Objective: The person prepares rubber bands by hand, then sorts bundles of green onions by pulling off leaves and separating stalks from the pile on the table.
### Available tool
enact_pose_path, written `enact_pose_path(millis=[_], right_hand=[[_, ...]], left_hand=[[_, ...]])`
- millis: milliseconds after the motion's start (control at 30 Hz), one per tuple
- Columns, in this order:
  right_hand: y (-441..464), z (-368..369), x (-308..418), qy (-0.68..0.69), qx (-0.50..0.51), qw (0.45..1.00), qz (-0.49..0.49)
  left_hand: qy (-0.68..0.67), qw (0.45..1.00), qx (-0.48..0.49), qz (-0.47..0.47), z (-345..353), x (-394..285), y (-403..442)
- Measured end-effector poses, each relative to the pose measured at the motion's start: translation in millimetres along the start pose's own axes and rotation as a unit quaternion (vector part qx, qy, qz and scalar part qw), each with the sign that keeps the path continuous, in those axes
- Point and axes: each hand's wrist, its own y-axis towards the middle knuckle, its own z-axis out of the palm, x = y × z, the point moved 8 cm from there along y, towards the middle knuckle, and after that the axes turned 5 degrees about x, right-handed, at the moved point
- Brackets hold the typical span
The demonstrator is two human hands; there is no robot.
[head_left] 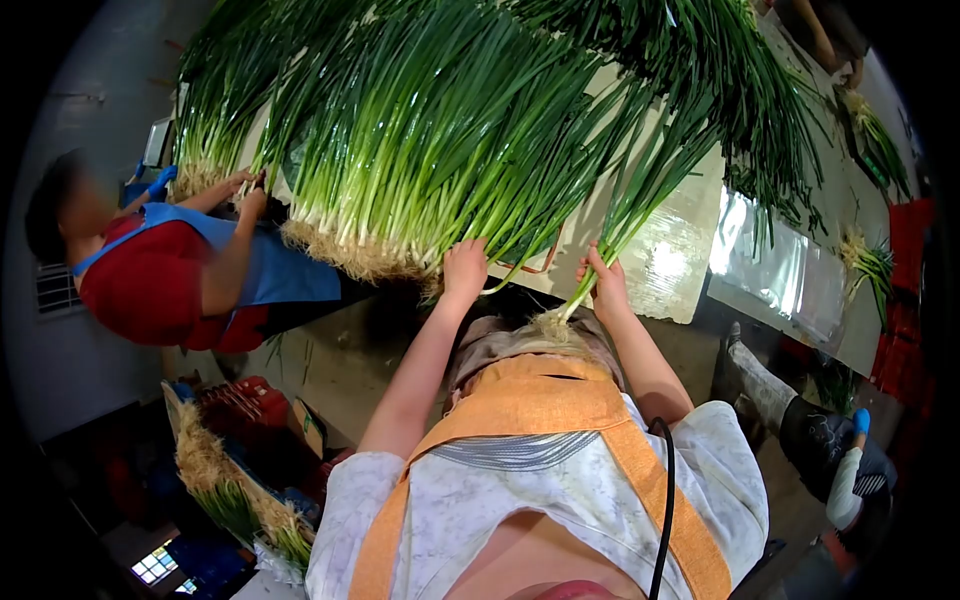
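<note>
A wide row of green onions (400, 170) lies on the table, with white stems and tan roots along the near edge. My left hand (465, 270) is at the right end of this row, its fingers closed around stems near the roots. How many stems it grips is hidden. My right hand (604, 284) is wrapped around a small bunch of green onions (622, 220). The bunch's roots hang past the table edge in front of my apron, and its leaves stretch away over the table. One loose stem bends between my two hands.
At left, a co-worker in a blue apron (285, 265) handles more green onions (210, 150). The pale tabletop (670, 255) shows on the right. Further right are small bunches (868, 262) and red crates (908, 270). A crate of rooted onions (225, 460) stands lower left. Another person's gloved arm (850, 470) shows lower right.
</note>
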Motion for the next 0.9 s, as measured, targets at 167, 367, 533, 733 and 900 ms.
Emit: enact_pose_path(millis=[167,367,533,733,900], right_hand=[[5,21,-7,0.005,0.03,1.0,0.006],[17,67,-21,0.06,0.103,0.992,0.031],[42,85,-52,0.056,0.142,0.984,0.089],[54,74,-67,0.023,0.126,0.986,0.111],[42,67,-58,0.037,0.115,0.984,0.128]], left_hand=[[0.119,0.992,0.049,-0.004,18,-6,4],[-0.012,0.995,0.088,0.039,18,-16,-1],[0.063,0.994,-0.084,0.012,-34,-2,15],[0.147,0.986,-0.065,-0.046,-26,35,21],[0.03,0.998,-0.032,-0.042,-37,28,18]])
